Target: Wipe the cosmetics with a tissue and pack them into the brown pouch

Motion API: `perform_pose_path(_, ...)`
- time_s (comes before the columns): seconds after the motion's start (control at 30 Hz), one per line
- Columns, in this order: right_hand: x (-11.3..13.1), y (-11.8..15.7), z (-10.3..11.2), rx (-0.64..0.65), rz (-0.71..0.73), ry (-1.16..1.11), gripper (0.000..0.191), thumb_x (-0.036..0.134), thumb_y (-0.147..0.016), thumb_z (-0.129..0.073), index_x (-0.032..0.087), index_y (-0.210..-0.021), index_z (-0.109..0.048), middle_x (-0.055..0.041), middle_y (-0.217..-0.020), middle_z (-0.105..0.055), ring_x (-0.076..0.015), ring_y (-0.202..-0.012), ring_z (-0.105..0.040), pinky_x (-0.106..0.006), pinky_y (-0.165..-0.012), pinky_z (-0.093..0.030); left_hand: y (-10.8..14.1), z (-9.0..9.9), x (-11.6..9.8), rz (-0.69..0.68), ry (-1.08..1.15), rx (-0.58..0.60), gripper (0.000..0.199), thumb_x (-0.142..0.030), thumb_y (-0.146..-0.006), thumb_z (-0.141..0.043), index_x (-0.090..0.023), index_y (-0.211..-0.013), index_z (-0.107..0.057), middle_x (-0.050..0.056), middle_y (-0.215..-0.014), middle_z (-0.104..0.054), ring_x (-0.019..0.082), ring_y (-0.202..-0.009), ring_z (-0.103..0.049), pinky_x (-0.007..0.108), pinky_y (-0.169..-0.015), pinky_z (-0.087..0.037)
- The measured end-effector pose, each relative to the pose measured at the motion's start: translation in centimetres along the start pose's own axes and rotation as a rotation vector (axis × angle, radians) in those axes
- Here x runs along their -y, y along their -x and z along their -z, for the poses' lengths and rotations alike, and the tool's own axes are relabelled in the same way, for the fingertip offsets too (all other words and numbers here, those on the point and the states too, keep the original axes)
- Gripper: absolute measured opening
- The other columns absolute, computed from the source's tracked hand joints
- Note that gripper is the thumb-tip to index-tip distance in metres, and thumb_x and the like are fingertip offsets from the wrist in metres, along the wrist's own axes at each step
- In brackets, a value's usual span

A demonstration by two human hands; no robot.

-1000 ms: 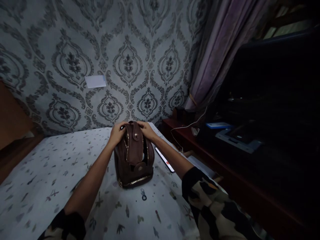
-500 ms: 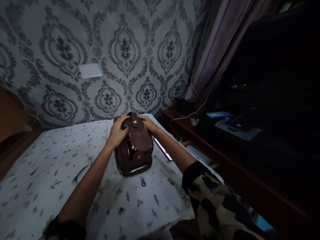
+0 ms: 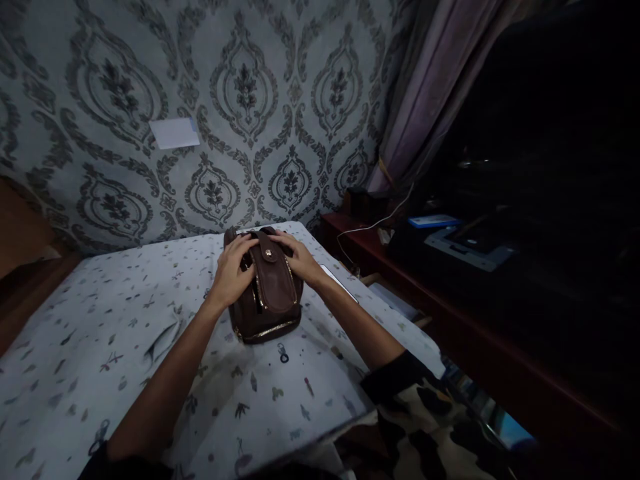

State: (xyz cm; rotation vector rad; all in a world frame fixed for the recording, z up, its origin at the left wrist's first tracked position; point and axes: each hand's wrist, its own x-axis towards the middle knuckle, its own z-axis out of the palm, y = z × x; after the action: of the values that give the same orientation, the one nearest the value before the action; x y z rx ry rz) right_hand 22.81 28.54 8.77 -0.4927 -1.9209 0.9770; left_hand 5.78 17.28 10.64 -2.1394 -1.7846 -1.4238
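Observation:
A brown leather bag (image 3: 276,288) with gold zips rests on the patterned cloth. Its front flap lies down over the body, and a strap with a round metal stud crosses the top. On the bag's upper left side, my left hand (image 3: 234,270) has its fingers over the top and its thumb at the front by the zip. My right hand (image 3: 300,260) clasps the upper right side in the same way. The fingertips of both hands are partly hidden behind the bag's top.
A phone (image 3: 338,283) lies on the white printed cloth (image 3: 270,407) right of the bag, partly behind my right forearm. A dark red ledge (image 3: 475,333) runs along the right, with a white cable (image 3: 375,233). The patterned wall stands behind.
The bag's front flap now lies flatter, with both zip edges showing, and the gap on its left has narrowed. My right hand has come further down the bag's side. The view has shifted slightly.

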Motion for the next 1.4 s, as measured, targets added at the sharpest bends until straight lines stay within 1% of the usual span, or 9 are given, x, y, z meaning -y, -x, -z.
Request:
perform_pose_path(0.27, 1.6, 5.4, -1.1, -0.142, 0.029, 0.031, 0.047, 0.044, -0.093, -0.055, 0.028, -0.136, -0.059, -0.0080, -0.154, -0.044, -0.0243, -0.146, -0.036, -0.046, -0.121, -0.025, 2.9, 1.2, -0.6, -0.055, -0.026, 0.141, 0.058, -0.031, -0.087, -0.048, -0.020, -0.144, -0.048, 0.012, -0.157, -0.039, 0.031, -0.151, -0.022, 0.056, -0.121, -0.021)
perform_pose_path(0.43, 1.7, 6.2, -1.6, -0.188, 0.047, 0.032, 0.049, 0.046, -0.095, -0.053, 0.026, -0.139, -0.057, -0.0096, -0.154, -0.045, -0.0243, -0.146, -0.035, -0.046, -0.121, -0.026, 3.9, 2.9, -1.4, -0.111, -0.009, 0.299, 0.060, -0.042, -0.096, -0.043, -0.026, -0.153, -0.034, 0.008, -0.163, -0.028, 0.030, -0.154, -0.012, 0.054, -0.123, -0.016)
perform_pose_path(0.53, 1.6, 6.1, -1.8, -0.202, 0.053, 0.028, 0.049, 0.049, -0.095, -0.052, 0.026, -0.138, -0.058, -0.0095, -0.153, -0.046, -0.0240, -0.146, -0.036, -0.046, -0.121, -0.026, 4.3, 2.9, -1.8, -0.107, -0.077, 0.340, 0.078, -0.058, -0.090, -0.053, -0.028, -0.156, -0.026, 0.010, -0.165, -0.021, 0.033, -0.154, -0.010, 0.056, -0.123, -0.016)
perform_pose_path(0.63, 1.6, 6.0, -2.0, -0.222, 0.047, 0.012, 0.049, 0.051, -0.094, -0.053, 0.027, -0.137, -0.059, -0.0091, -0.153, -0.045, -0.0237, -0.145, -0.037, -0.046, -0.121, -0.027, 4.7, 2.1, -1.9, -0.101, -0.151, 0.286, 0.090, -0.062, -0.085, -0.060, -0.026, -0.157, -0.020, 0.012, -0.165, -0.022, 0.034, -0.153, -0.015, 0.057, -0.122, -0.018)
perform_pose_path(0.87, 2.5, 7.3, -2.6, -0.258, 0.011, 0.024, 0.044, 0.046, -0.101, -0.040, 0.027, -0.135, -0.060, -0.0078, -0.153, -0.046, -0.0216, -0.144, -0.039, -0.047, -0.121, -0.028, 4.9, 0.5, -2.1, -0.057, -0.157, 0.120, 0.066, -0.049, -0.094, -0.052, -0.028, -0.152, -0.030, 0.012, -0.160, -0.034, 0.029, -0.150, -0.025, 0.055, -0.120, -0.024)
perform_pose_path(1.1, 2.1, 10.5, -4.8, -0.323, 0.216, 0.421, 0.060, 0.041, -0.092, -0.059, 0.029, -0.148, -0.043, -0.0107, -0.161, -0.027, -0.0320, -0.148, -0.028, -0.059, -0.118, -0.028, 5.3, 0.0, -2.4, -0.048, -0.119, 0.055, 0.057, -0.044, -0.094, -0.053, -0.026, -0.147, -0.039, 0.013, -0.156, -0.040, 0.028, -0.149, -0.030, 0.054, -0.120, -0.025)
perform_pose_path(1.2, 1.7, 10.8, -5.4, -0.337, 0.280, 0.538, 0.066, 0.039, -0.091, -0.060, 0.031, -0.151, -0.036, -0.0112, -0.161, -0.022, -0.0345, -0.148, -0.026, -0.062, -0.116, -0.029, 4.7, 0.6, -2.2, -0.017, 0.010, 0.027, 0.048, -0.044, -0.094, -0.053, -0.025, -0.139, -0.049, 0.012, -0.151, -0.048, 0.027, -0.144, -0.038, 0.050, -0.120, -0.027)
perform_pose_path(1.3, 1.6, 10.7, -5.5, -0.342, 0.274, 0.564, 0.066, 0.037, -0.091, -0.060, 0.031, -0.152, -0.034, -0.0114, -0.161, -0.022, -0.0346, -0.148, -0.027, -0.062, -0.115, -0.031, 2.4, 1.5, -0.9, 0.124, 0.203, -0.059, 0.041, -0.043, -0.096, -0.045, -0.021, -0.129, -0.055, 0.011, -0.140, -0.058, 0.022, -0.132, -0.051, 0.040, -0.114, -0.038)
perform_pose_path(1.4, 1.7, 10.5, -5.5, -0.351, 0.292, 0.563, 0.066, 0.036, -0.091, -0.061, 0.031, -0.151, -0.035, -0.0113, -0.161, -0.022, -0.0348, -0.148, -0.027, -0.062, -0.115, -0.032, -1.5, 2.0, 1.5, 0.442, 0.161, -0.102, 0.039, -0.037, -0.095, -0.042, -0.017, -0.126, -0.055, 0.010, -0.136, -0.060, 0.020, -0.128, -0.054, 0.033, -0.107, -0.043)
